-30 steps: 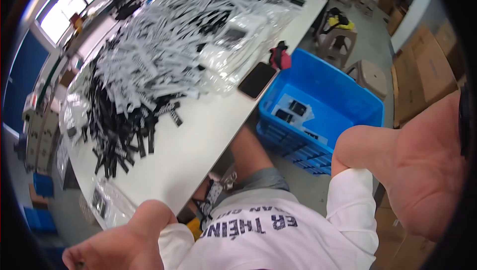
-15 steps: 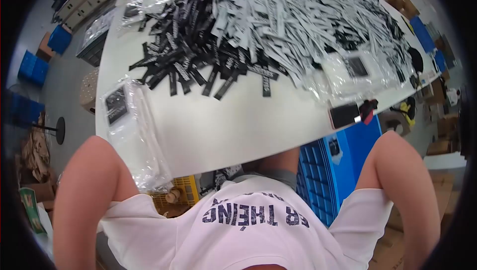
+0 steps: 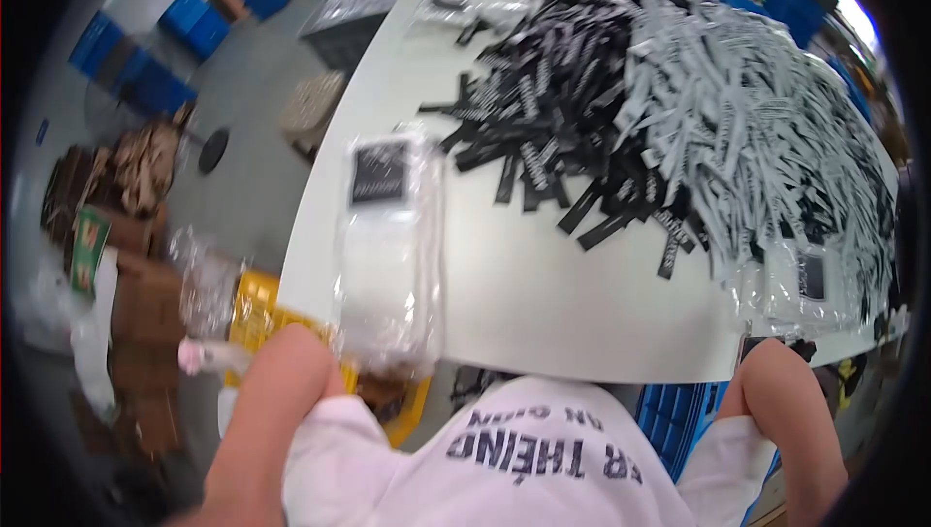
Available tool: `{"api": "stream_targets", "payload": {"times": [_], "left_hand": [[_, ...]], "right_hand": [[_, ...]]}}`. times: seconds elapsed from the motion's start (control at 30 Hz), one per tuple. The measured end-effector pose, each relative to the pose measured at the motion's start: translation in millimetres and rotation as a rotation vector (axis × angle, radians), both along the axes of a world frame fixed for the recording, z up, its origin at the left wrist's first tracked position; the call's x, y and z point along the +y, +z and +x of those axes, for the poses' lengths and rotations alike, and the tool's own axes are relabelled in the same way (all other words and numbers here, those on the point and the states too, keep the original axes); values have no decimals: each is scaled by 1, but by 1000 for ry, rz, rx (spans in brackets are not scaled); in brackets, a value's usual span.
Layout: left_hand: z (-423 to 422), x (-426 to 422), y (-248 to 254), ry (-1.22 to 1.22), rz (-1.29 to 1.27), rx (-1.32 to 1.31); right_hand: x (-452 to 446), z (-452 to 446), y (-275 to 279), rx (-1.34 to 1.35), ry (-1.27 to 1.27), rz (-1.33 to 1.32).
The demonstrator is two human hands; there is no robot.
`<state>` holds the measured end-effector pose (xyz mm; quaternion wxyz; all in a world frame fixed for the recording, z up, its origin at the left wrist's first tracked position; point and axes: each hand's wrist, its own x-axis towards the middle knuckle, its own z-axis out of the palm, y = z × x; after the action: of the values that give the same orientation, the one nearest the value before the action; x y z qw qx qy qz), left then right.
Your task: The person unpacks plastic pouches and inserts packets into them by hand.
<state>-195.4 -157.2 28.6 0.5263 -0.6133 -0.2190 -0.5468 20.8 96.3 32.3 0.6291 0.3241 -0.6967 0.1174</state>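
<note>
Clear, crinkled plastic wraps a long white packet (image 3: pixel 380 265) that lies flat on the white table (image 3: pixel 562 314), just beyond the bent left arm (image 3: pixel 242 449), over on the left fingers' side. A dark label (image 3: pixel 377 183) shows at the end farther from the person. From here neither hand is in sight; the left arm and the right arm (image 3: pixel 800 420) both run out of view, so I cannot tell whether the fingers are open, closed or gripping anything. I'd expect the packet to be light and soft, sagging if lifted by one end, its film slick under dry fingers. It hardly looks fragile, though a loose edge might tear if pinched. To my mind the surest hold is around the middle, fingers beneath and thumb on top. Farther over, toward the right fingers' side, black strips (image 3: pixel 582 81) lie heaped beside pale strips (image 3: pixel 718 91); those look thin and limp. Another clear packet (image 3: pixel 813 280) rests beyond the right elbow.
</note>
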Motion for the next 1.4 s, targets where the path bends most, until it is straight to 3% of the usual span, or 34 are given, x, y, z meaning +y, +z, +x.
{"api": "stream_targets", "payload": {"times": [0.03, 0.17, 0.23, 0.27, 0.3, 0.37, 0.43, 0.5, 0.6, 0.67, 0.83, 0.97, 1.07, 1.2, 1.27, 1.4], "left_hand": [[-7, -1, -20, 199, 18, -162], [-47, -3, -123, 590, -894, -1111], [-65, 5, -197, 1089, -1212, -1117], [-63, 13, -217, 1399, -1359, -1123], [-65, 16, -226, 1478, -1446, -1142], [-73, 21, -233, 1626, -1627, -1183], [-83, 16, -228, 1536, -1646, -1294], [-99, 6, -227, 1505, -1621, -1373], [-126, -6, -224, 1270, -1614, -1574], [-126, -6, -228, 1308, -1482, -1524], [-116, -24, -232, 1266, -1177, -1324], [-83, -36, -223, 1211, -1105, -946], [-46, -32, -202, 1065, -1171, -691], [-5, -3, -189, 760, -1279, -365], [8, 21, -194, 592, -1321, -231], [24, 67, -219, 361, -1353, -217]], "right_hand": [[4, -3, -1, -1, 30, -12], [11, -8, -20, -29, 161, -74], [10, -37, -47, -72, 437, -194], [12, -43, -62, -151, 379, -243], [20, -57, -76, -199, 323, -205], [3, -73, -104, -315, 145, -421], [6, -65, -123, -633, 25, -510], [6, -61, -148, -782, 28, -603], [-1, -49, -177, -958, 11, -710], [-6, -45, -189, -1045, 5, -728], [-15, -38, -197, -1155, -13, -682], [-13, -44, -206, -1204, -13, -705], [-13, -61, -222, -1036, -15, -695], [-2, -93, -234, -433, -346, -508], [18, -63, -251, -556, -439, -509], [51, -6, -271, -795, -560, -512]]}}
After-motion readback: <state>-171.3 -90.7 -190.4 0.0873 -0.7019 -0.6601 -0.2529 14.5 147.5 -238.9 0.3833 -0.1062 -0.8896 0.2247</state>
